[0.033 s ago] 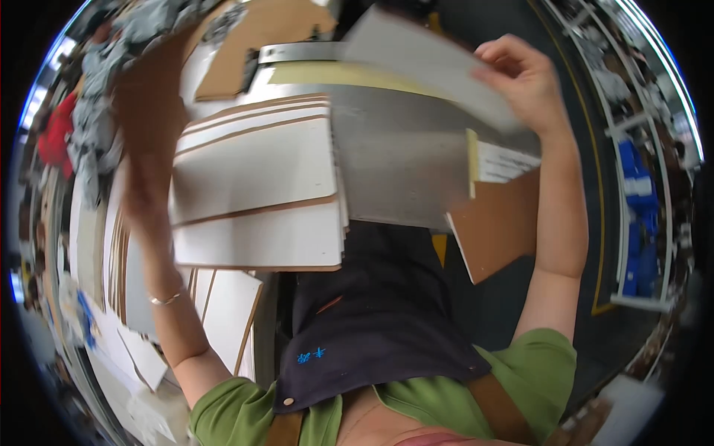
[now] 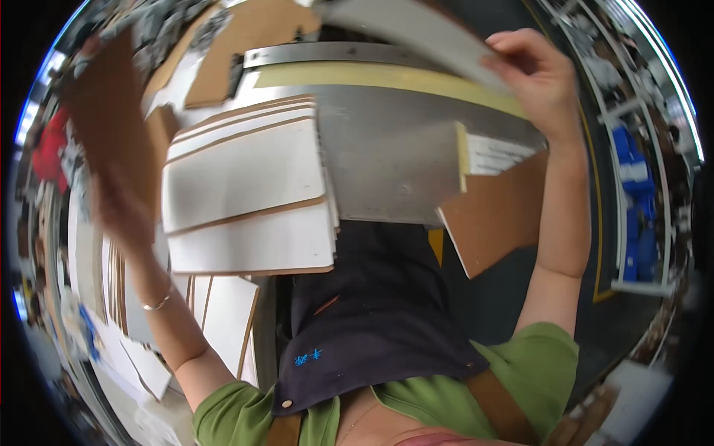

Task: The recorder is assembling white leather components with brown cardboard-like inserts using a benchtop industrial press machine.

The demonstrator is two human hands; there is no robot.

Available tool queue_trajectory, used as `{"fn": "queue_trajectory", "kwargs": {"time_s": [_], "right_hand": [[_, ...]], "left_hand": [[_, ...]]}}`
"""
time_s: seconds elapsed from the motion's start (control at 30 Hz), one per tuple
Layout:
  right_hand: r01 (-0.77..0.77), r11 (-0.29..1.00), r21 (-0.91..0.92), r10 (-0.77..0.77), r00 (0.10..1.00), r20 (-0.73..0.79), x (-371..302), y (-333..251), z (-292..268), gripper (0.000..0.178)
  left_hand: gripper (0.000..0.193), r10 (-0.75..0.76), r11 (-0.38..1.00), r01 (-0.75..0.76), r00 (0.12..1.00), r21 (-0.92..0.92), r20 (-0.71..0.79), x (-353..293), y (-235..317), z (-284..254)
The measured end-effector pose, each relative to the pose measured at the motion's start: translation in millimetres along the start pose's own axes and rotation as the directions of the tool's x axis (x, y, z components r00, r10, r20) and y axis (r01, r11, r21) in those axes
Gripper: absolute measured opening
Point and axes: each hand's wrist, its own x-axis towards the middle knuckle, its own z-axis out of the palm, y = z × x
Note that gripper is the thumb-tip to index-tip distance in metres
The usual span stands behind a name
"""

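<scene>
A white panel (image 2: 420, 33) hangs tilted above the far edge of a metal worktop (image 2: 394, 160), its near corner pinched between the thumb and fingers of the right hand (image 2: 537, 78). A brown panel (image 2: 108, 100) stands steeply at the left hand (image 2: 123, 208); blur hides the fingers, so I cannot tell how they grip it. Between the hands, a fanned stack of white boards (image 2: 242, 175) with brown edges overlaps the worktop's left part. A yellow strip (image 2: 372, 78) crosses the worktop's far side, and a brown sheet (image 2: 494, 215) lies partly behind the right forearm. More white boards (image 2: 227, 320) lean below the stack. The floor (image 2: 487, 305) is dark.

Both arms are raised and bent at the elbow, spread wide.

At far right, a pale rack (image 2: 641, 287) holds blue bins (image 2: 638, 253), their contents too small to tell.
</scene>
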Motion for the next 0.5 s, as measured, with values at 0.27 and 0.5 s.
{"fn": "queue_trajectory", "kwargs": {"time_s": [0.27, 0.5], "right_hand": [[0.141, 0.669, -0.73, -0.049, 0.988, 0.146, -155, -62, -75, 0.019], [-0.208, 0.824, -0.528, 0.382, 0.891, 0.244, -160, -54, -51, 0.025]], "left_hand": [[0.037, 0.324, 0.854, -0.375, 0.926, -0.36, -0.196, 74, 207, 103], [0.061, 0.663, 0.71, -0.541, 0.298, -0.45, 0.687, -22, 317, 180]]}}
